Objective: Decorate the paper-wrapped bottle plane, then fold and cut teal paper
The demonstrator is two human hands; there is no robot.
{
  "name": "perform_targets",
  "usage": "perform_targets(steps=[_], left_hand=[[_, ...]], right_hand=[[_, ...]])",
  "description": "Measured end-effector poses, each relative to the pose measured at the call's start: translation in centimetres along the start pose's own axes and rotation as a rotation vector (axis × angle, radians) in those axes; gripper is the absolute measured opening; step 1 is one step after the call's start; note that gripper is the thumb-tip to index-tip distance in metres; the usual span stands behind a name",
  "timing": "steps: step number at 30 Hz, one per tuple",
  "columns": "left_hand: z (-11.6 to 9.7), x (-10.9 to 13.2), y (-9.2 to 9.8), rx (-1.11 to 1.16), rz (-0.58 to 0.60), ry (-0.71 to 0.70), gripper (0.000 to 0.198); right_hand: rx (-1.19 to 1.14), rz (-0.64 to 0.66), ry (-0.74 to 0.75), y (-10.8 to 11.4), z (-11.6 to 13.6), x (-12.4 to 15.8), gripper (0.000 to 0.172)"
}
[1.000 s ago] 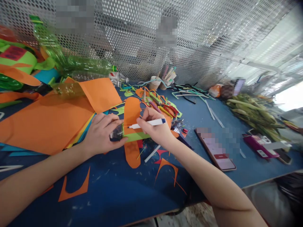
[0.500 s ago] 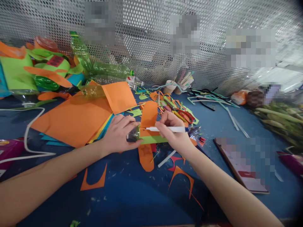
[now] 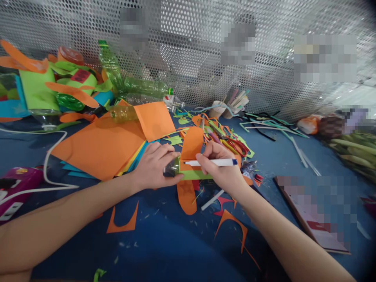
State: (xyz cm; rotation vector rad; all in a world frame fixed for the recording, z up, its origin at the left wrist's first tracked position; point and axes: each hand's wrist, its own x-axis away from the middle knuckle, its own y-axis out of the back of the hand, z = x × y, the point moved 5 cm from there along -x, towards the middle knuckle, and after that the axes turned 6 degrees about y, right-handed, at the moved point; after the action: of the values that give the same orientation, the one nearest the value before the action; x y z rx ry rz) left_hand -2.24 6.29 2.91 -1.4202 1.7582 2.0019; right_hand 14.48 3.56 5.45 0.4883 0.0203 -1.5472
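Observation:
My left hand (image 3: 154, 166) is closed around the neck end of a small plastic bottle (image 3: 172, 169) lying on the blue table (image 3: 176, 243). The bottle is wrapped in green paper (image 3: 192, 175) with long orange paper wings (image 3: 191, 144) across it. My right hand (image 3: 220, 168) pinches a white marker with a blue end (image 3: 214, 162), its tip touching the orange paper near the bottle.
Large orange sheets (image 3: 102, 145) lie at left, with green bottles (image 3: 141, 86) and paper crafts (image 3: 58, 86) behind. Paper scraps and red scissors (image 3: 235, 143) lie past my hands. A phone (image 3: 317, 211) lies at right, a purple device (image 3: 17, 188) at left. Perforated metal screen (image 3: 188, 58) at back.
The camera view shifted left and slightly down. My hands keep the bottle and marker; the marker tip stays on the orange paper.

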Motion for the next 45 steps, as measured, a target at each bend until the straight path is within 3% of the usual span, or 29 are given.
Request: perform_targets(steps=[45], left_hand=[[-0.04,-0.05,0.02,0.019,-0.004,0.009,0.047]], right_hand=[[-0.018,0.022,-0.050,-0.23,0.29,-0.03,0.028]])
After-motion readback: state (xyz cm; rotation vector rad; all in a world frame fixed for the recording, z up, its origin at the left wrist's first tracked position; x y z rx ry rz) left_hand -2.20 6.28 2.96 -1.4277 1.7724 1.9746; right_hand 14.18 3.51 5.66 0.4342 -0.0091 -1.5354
